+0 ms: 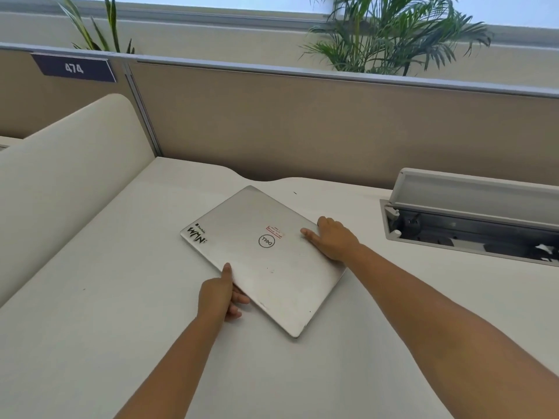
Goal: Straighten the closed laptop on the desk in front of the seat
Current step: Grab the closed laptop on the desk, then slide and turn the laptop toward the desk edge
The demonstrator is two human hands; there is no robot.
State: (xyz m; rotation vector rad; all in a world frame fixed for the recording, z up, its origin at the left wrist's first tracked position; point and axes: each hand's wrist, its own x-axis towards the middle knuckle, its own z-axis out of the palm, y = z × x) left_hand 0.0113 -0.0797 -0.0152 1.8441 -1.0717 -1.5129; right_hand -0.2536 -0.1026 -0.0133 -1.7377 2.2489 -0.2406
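A closed silver laptop (260, 255) with a round logo and stickers lies skewed on the white desk (106, 297), one corner pointing towards me. My left hand (219, 293) grips its near left edge, thumb on the lid and fingers curled under. On the far right edge rests my right hand (331, 238), thumb flat on the lid and fingers wrapped over the side.
An open cable box (472, 219) with a raised flap is sunk into the desk at the right. A beige partition wall (302, 122) runs along the back, and a rounded cream divider (69, 176) stands at the left. Plants rise behind the partition.
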